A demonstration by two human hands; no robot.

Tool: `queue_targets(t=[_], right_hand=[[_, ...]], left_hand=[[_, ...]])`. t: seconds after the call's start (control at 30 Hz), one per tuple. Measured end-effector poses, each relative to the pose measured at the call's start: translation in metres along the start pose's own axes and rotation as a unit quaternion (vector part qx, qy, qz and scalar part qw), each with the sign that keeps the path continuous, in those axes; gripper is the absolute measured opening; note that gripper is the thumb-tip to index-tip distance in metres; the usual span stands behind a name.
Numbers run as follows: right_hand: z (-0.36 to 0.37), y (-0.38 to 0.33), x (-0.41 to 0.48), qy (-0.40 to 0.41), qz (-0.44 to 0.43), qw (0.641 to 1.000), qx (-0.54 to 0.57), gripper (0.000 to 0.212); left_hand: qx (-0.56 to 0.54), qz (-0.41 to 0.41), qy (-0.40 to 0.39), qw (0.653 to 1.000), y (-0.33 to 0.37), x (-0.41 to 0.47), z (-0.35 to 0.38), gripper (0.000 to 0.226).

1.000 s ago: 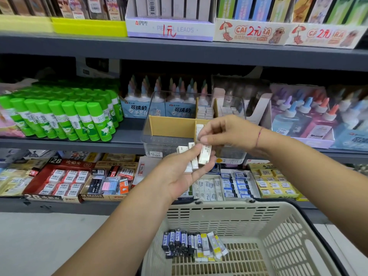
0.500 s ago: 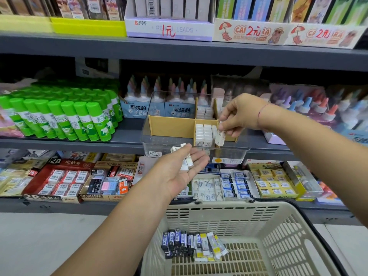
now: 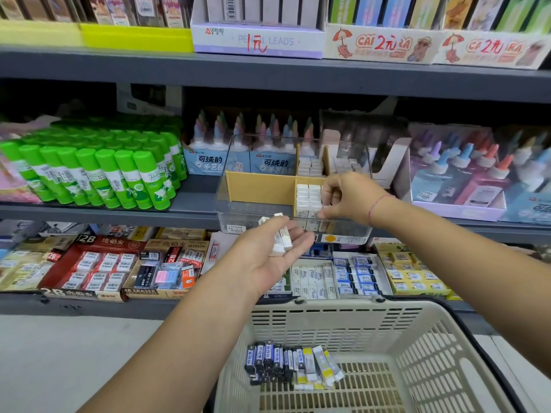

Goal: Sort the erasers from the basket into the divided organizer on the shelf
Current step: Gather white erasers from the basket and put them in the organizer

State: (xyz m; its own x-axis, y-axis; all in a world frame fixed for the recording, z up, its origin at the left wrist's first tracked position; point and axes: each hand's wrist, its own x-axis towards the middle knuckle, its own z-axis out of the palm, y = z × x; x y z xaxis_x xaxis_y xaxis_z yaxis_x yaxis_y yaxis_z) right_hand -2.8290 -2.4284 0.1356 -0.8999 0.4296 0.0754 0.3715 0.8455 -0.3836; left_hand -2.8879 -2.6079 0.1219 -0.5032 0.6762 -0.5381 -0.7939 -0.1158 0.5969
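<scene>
Right hand (image 3: 348, 201) went lower vs. 0.5 s ago, into organizer (image 3: 247, 210) front-right cell, fingers (image 3: 328, 189) bent, can't tell if pinching. Basket (image 3: 343, 307) holds blue/yellow erasers (image 3: 292, 362), unsorted. Left hand (image 3: 268, 257): thumb clamps few white erasers (image 3: 281, 238). Approx. half done.

Right hand (image 3: 348, 198) sits over the front right compartment of the organizer (image 3: 250, 208); its fingertips are tucked down against the packed eraser rows (image 3: 308, 198) and cover part of them, so whether they pinch a piece cannot be told. Left hand (image 3: 268, 257), centre frame: thumb lies across the loose white erasers (image 3: 281, 238) in the palm, count unclear. Organizer's back compartments smeared through the clear wall; contents only pale blocks. Basket (image 3: 328, 305) cut by the bottom edge; print on the wrapped erasers (image 3: 292, 362) inside too small to read. Display boxes (image 3: 256, 40) along the top edge lose their upper parts. Glue bottles (image 3: 465, 174) at far right blurred, labels illegible. Both forearms run out of frame.
</scene>
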Motion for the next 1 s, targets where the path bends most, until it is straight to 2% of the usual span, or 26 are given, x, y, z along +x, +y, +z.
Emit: queue_targets(t=[0.17, 0.23, 0.3, 0.33, 0.4, 0.47, 0.5, 0.57, 0.6, 0.7, 0.8, 1.0], right_hand=[[-0.003, 0.007, -0.002, -0.023, 0.006, 0.999, 0.031, 0.02], [-0.007, 0.005, -0.006, 0.01, 0.002, 1.0, 0.024, 0.017], [-0.01, -0.004, -0.013, 0.056, -0.017, 0.996, 0.063, 0.013], [-0.011, -0.01, -0.017, 0.047, -0.027, 0.992, 0.11, 0.013], [-0.008, -0.023, -0.025, -0.032, -0.029, 0.977, 0.211, 0.016], [-0.005, -0.032, -0.031, -0.106, 0.002, 0.945, 0.31, 0.021], [-0.004, -0.034, -0.034, -0.117, 0.025, 0.929, 0.351, 0.023], [-0.003, -0.037, -0.039, -0.088, 0.054, 0.914, 0.392, 0.019], [-0.001, -0.04, -0.043, -0.053, 0.047, 0.922, 0.38, 0.017], [0.015, -0.048, -0.057, 0.033, -0.018, 0.957, 0.288, 0.033], [0.03, -0.055, -0.065, 0.078, -0.045, 0.961, 0.261, 0.039], [0.03, -0.049, -0.06, 0.041, -0.013, 0.919, 0.391, 0.028]], left_hand=[[0.006, -0.006, -0.018, 1.0, 0.0, -0.002, -0.001, 0.018], [0.013, -0.008, -0.034, 0.999, -0.001, -0.003, -0.002, 0.019], [0.015, -0.007, -0.049, 0.999, -0.002, -0.004, -0.002, 0.015], [0.02, -0.006, -0.058, 0.998, -0.002, -0.004, -0.002, 0.016], [0.038, -0.002, -0.08, 0.996, -0.003, -0.005, -0.001, 0.019], [0.049, 0.005, -0.095, 0.994, -0.003, -0.005, 0.0, 0.024], [0.047, 0.008, -0.096, 0.994, -0.003, -0.006, 0.0, 0.027], [0.029, 0.009, -0.096, 0.995, -0.002, -0.006, 0.0, 0.031], [0.015, 0.008, -0.097, 0.995, -0.001, -0.005, 0.0, 0.032], [-0.007, -0.001, -0.1, 0.995, 0.0, -0.004, 0.001, 0.038], [0.008, -0.02, -0.128, 0.992, -0.001, -0.006, 0.003, 0.039], [0.059, -0.018, -0.14, 0.988, 0.001, -0.008, -0.002, 0.041]])
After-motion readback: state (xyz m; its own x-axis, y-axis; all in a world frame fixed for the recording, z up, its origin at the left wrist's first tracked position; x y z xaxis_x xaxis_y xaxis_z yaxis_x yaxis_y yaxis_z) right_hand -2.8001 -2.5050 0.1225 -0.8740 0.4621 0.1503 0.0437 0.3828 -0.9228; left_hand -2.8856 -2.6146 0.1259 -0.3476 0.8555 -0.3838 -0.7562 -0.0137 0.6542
